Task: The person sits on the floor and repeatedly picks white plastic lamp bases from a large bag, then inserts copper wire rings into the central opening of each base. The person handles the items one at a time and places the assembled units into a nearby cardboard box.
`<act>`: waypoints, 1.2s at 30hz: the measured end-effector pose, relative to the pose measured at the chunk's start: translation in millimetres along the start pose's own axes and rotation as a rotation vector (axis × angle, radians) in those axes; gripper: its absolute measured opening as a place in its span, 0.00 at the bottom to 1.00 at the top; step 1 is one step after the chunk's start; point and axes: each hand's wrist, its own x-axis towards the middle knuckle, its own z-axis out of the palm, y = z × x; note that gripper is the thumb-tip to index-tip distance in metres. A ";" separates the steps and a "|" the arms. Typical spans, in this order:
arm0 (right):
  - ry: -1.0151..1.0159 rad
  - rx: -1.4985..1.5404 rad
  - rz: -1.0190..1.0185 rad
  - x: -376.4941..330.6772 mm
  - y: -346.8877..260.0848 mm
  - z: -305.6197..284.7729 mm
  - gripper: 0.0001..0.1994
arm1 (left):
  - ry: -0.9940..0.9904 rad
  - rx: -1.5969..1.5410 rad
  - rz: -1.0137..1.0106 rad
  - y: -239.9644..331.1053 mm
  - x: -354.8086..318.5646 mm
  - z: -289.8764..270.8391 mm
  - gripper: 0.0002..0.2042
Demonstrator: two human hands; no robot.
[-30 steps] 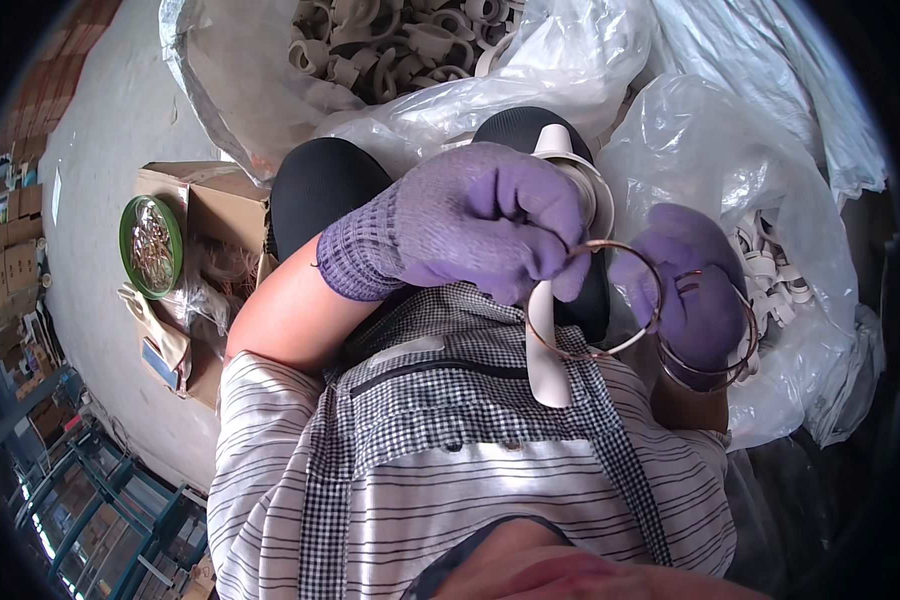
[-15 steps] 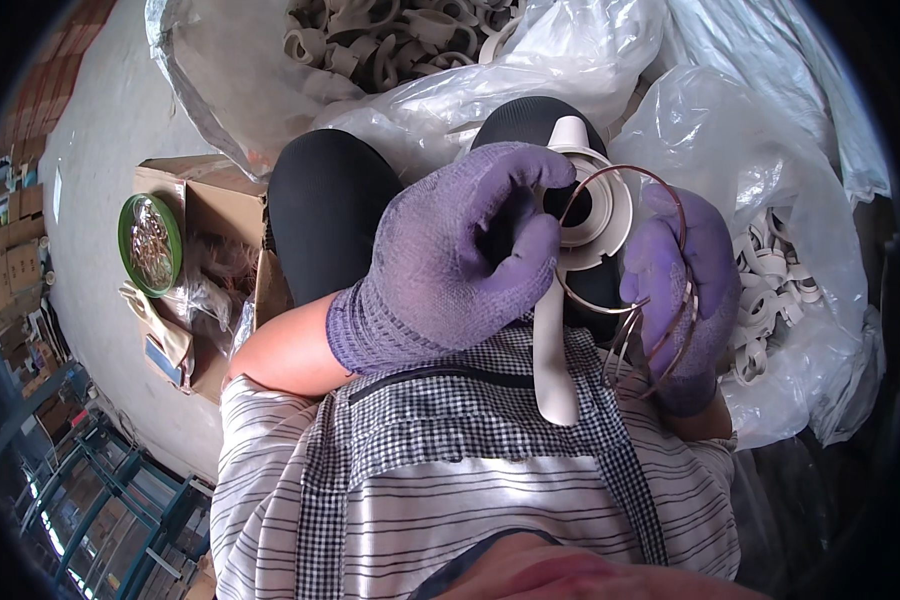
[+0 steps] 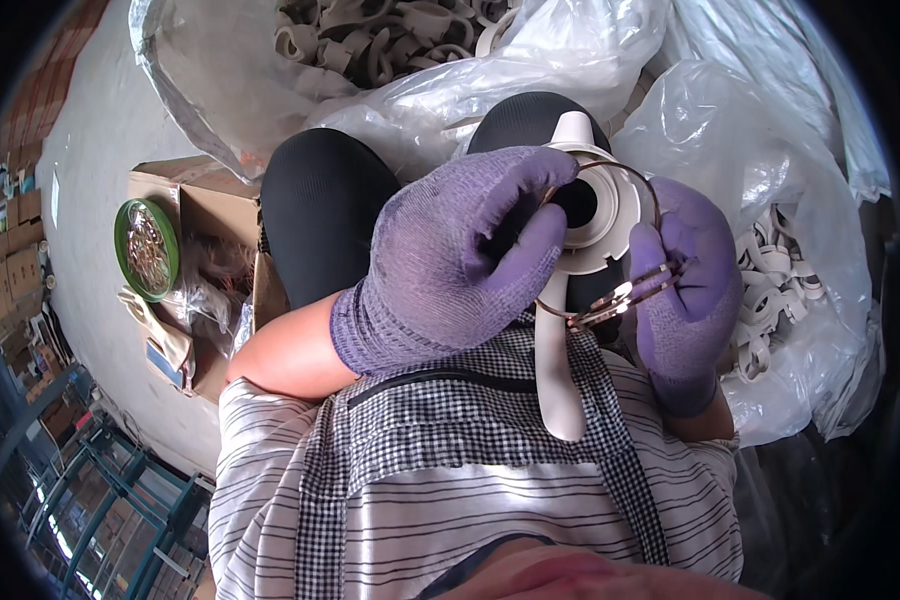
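Note:
A cream-coloured plastic part [image 3: 558, 375] rests across my lap, with a round stepped collar, a dark centre hole and a long curved handle. My left hand [image 3: 460, 245], in a purple knit glove, bends thumb and forefinger round the near side of a copper-coloured wire ring [image 3: 625, 166], at the collar's left edge. The ring lies over the collar. My right hand [image 3: 692, 275], gloved alike, is closed on the ring's right side and on several more copper-coloured rings [image 3: 620, 298] bunched below it. Its fingers partly hide the rings.
Ahead, a clear plastic bag [image 3: 410, 120] holds many greyish plastic pieces [image 3: 380, 40]. Another bag [image 3: 830, 370] with white pieces [image 3: 770, 290] lies at right. At left stands a cardboard box [image 3: 220, 212] with a green round dish [image 3: 173, 250] of copper-coloured wire and a cream glove [image 3: 160, 325].
The ring has shifted left over the collar, into the gap between my left thumb and forefinger. The bunched rings in my right hand have tilted from hanging down to pointing leftward.

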 end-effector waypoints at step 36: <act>-0.405 -0.375 -0.292 36.2 39.2 -40.1 0.43 | -0.177 0.090 0.230 -43.3 41.6 -21.9 0.13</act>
